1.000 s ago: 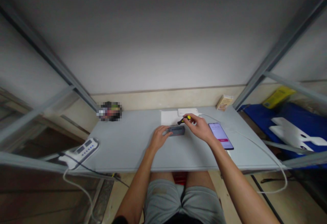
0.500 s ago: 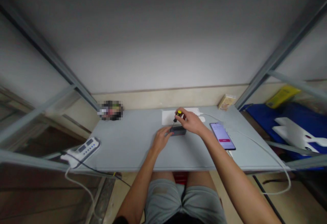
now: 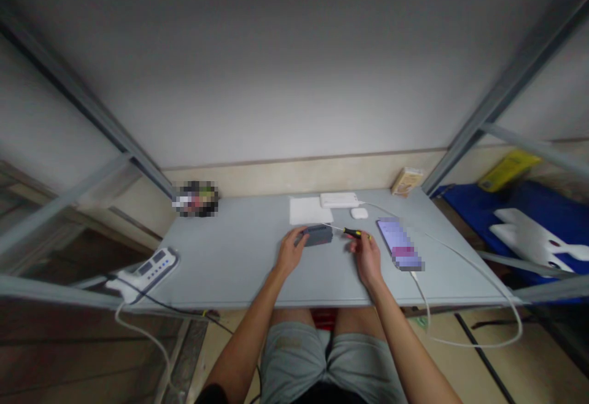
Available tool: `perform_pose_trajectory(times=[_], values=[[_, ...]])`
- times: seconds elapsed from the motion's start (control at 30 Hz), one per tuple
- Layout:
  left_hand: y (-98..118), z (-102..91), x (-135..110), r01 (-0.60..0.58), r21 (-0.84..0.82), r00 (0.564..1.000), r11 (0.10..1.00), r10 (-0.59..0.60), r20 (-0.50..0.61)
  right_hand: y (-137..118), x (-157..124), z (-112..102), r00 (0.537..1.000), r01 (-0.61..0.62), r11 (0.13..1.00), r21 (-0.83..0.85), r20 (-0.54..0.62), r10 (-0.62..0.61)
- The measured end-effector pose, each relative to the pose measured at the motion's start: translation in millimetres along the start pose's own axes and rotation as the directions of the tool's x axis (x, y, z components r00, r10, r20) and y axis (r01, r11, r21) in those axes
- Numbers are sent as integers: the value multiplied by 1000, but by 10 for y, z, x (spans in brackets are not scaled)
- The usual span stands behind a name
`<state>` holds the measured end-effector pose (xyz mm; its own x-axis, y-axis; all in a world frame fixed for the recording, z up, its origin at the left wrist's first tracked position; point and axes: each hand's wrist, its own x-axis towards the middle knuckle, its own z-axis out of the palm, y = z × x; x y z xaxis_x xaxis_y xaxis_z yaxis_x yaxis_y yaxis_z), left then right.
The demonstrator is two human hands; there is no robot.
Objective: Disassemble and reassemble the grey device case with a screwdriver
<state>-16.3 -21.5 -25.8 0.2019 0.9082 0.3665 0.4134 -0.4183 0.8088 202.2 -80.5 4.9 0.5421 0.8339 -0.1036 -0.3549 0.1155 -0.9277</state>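
Screwdriver (image 3: 352, 233) at grey box (image 3: 318, 236), seemingly illegible

I wore light grey shorts (image 3: 322, 355), seen just below the near edge of the counter (image 3: 230, 269), with a small paler patch on the left leg. Lower still showed a dark shirt hem (image 3: 322, 395). My forearms were uncovered up to my left hand (image 3: 289, 255) and right hand (image 3: 368, 258).

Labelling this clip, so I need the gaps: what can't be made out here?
Head view:
- phone screen: pixelated.
- object at the far-left corner of the table: pixelated.
- screwdriver tip, in the right hand: too small to tell if it touches the grey box.
- box's left end: covered by the left hand.
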Motion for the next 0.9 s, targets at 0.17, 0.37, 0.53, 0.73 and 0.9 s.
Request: perform_pose_trajectory(times=[0.17, 0.37, 0.53, 0.73, 0.9], values=[[-97, 18, 123, 68, 17, 997, 998, -67, -37, 36, -174, -114, 999, 41, 997, -72, 17, -39], [-124, 18, 214, 37, 98, 997, 995, -29, -77, 22, -257, -149, 995, 73, 961, -265, -41, -87], [-80, -28, 76, 45, 122, 987, 991, -26, -156, 26, -278, -165, 968, 142, 926, -349, -145, -203], [31, -86, -255, -30, 210, 986, 977, 64, -157, 66, -259, -172, 954, 155, 916, -371, -184, -236], [106, -77, -355, -37, 244, 997, 969, 53, -57, 70, -263, -175, 968, 130, 926, -353, -158, -195]])
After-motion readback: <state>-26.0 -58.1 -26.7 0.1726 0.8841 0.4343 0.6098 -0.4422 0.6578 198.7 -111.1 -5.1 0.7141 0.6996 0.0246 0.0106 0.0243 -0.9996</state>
